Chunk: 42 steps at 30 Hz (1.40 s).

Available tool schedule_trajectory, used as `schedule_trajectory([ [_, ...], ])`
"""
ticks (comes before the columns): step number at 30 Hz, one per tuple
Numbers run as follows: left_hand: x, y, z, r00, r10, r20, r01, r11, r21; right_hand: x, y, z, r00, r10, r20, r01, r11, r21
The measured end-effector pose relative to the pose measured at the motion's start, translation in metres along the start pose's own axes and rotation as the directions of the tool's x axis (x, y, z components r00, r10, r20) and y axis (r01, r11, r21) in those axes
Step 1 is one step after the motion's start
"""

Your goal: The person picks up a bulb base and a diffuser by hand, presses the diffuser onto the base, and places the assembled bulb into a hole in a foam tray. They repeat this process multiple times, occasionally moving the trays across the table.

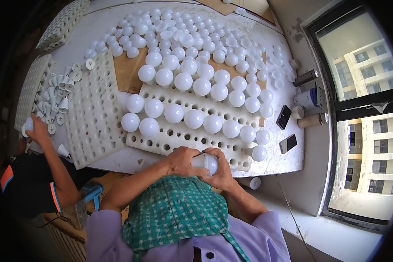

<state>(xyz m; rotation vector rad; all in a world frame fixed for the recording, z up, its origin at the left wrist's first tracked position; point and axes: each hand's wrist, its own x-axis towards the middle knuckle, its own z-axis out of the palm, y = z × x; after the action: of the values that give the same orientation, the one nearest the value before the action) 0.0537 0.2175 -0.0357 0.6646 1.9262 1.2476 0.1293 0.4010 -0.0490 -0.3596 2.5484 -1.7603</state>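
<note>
At the table's front edge, my left hand (182, 161) is closed around the white base of an LED light bulb (211, 164). The fingers of my right hand (222, 171) wrap round its dome end. The bulb lies sideways between both hands, just in front of a white foam tray (185, 144) with rows of holes. Several white bulbs (194, 118) stand dome up in that tray, and a number of its front holes are bare. More round domes (163, 77) stand in rows behind it.
A co-worker's hand (38, 131) holds a bulb at the left, beside a pile of white bulb bases (52, 98). Another foam tray (94, 113) lies there. Loose domes (179, 35) cover the back. Two phones (288, 143) and a flask (305, 77) are right, near the window.
</note>
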Motion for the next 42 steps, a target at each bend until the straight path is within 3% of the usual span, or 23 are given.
schedule_trajectory([
  [3,-0.004,0.017,-0.002,0.999,0.040,-0.023,-0.037,0.992,0.120,-0.008,0.017,0.003,0.992,-0.069,-0.101,0.080,0.991,0.110],
  [7,0.000,0.012,0.001,1.000,0.006,0.010,-0.007,0.993,0.122,-0.017,0.023,0.001,0.991,-0.036,-0.130,0.052,0.991,0.126],
  [8,0.001,0.003,0.005,0.997,0.038,-0.066,-0.029,0.991,0.132,-0.021,0.024,-0.005,0.990,-0.032,-0.134,0.048,0.991,0.123],
  [10,-0.001,-0.008,0.004,0.988,0.075,-0.132,-0.057,0.989,0.138,-0.032,0.029,-0.027,0.954,0.046,-0.298,-0.060,0.997,-0.039],
  [12,-0.008,-0.018,-0.005,0.985,-0.042,-0.164,0.050,0.998,0.043,-0.038,0.042,-0.057,0.908,-0.111,-0.404,-0.032,0.943,-0.330],
  [14,-0.011,-0.019,-0.009,0.986,-0.038,-0.162,0.044,0.999,0.032,-0.043,0.055,-0.077,0.882,-0.249,-0.399,0.015,0.863,-0.505],
  [15,-0.012,-0.021,-0.009,0.986,-0.053,-0.158,0.058,0.998,0.025,-0.046,0.059,-0.085,0.884,-0.247,-0.398,0.008,0.858,-0.513],
  [17,-0.013,-0.021,-0.009,0.986,-0.072,-0.153,0.078,0.996,0.035,-0.051,0.063,-0.096,0.954,-0.187,-0.235,-0.033,0.711,-0.702],
  [18,-0.014,-0.017,-0.011,0.985,-0.074,-0.156,0.080,0.996,0.033,-0.050,0.064,-0.098,0.955,-0.188,-0.231,-0.030,0.712,-0.702],
  [20,-0.014,-0.010,-0.016,0.984,-0.126,-0.129,0.127,0.992,-0.005,-0.046,0.066,-0.098,0.986,-0.024,-0.167,-0.114,0.637,-0.763],
  [21,-0.015,-0.011,-0.018,0.982,-0.125,-0.140,0.125,0.992,-0.004,-0.040,0.064,-0.096,0.986,-0.034,-0.161,-0.103,0.637,-0.764],
  [23,-0.019,-0.016,-0.018,0.978,-0.139,-0.159,0.139,0.990,-0.008,-0.026,0.049,-0.093,0.978,0.100,-0.184,-0.206,0.619,-0.758],
  [26,-0.030,-0.023,-0.022,0.965,-0.154,-0.211,0.145,0.988,-0.058,-0.005,0.021,-0.106,0.963,-0.060,-0.264,-0.155,0.675,-0.721],
  [27,-0.035,-0.025,-0.022,0.951,-0.050,-0.305,0.036,0.998,-0.051,0.009,0.011,-0.117,0.946,-0.141,-0.292,-0.114,0.699,-0.706],
  [29,-0.042,-0.022,-0.031,0.948,-0.085,-0.307,0.058,0.994,-0.094,0.047,0.015,-0.143,0.893,-0.284,-0.348,-0.054,0.701,-0.711],
  [30,-0.044,-0.019,-0.037,0.945,-0.122,-0.304,0.081,0.986,-0.144,0.073,0.013,-0.158,0.877,-0.312,-0.366,-0.027,0.728,-0.685],
  [32,-0.046,-0.015,-0.053,0.924,-0.112,-0.365,0.076,0.991,-0.112,0.126,0.031,-0.193,0.881,-0.189,-0.434,-0.074,0.850,-0.522],
  [33,-0.050,-0.016,-0.064,0.883,-0.007,-0.468,-0.035,0.996,-0.080,0.154,0.058,-0.214,0.894,-0.080,-0.441,-0.137,0.889,-0.437],
  [35,-0.061,-0.022,-0.093,0.739,0.121,-0.663,-0.146,0.989,0.018,0.212,0.094,-0.245,0.944,0.085,-0.318,-0.239,0.841,-0.486],
  [37,-0.074,-0.031,-0.136,0.607,0.030,-0.794,-0.025,0.999,0.019,0.259,0.140,-0.266,0.971,0.181,-0.158,-0.238,0.643,-0.728],
  [40,-0.083,-0.070,-0.217,0.327,-0.076,-0.942,0.108,0.993,-0.042,0.304,0.209,-0.285,0.910,0.415,0.016,-0.232,0.539,-0.810],
  [42,-0.086,-0.103,-0.276,0.228,-0.137,-0.964,0.295,0.953,-0.066,0.319,0.233,-0.282,0.844,0.534,0.043,-0.256,0.473,-0.843],
])
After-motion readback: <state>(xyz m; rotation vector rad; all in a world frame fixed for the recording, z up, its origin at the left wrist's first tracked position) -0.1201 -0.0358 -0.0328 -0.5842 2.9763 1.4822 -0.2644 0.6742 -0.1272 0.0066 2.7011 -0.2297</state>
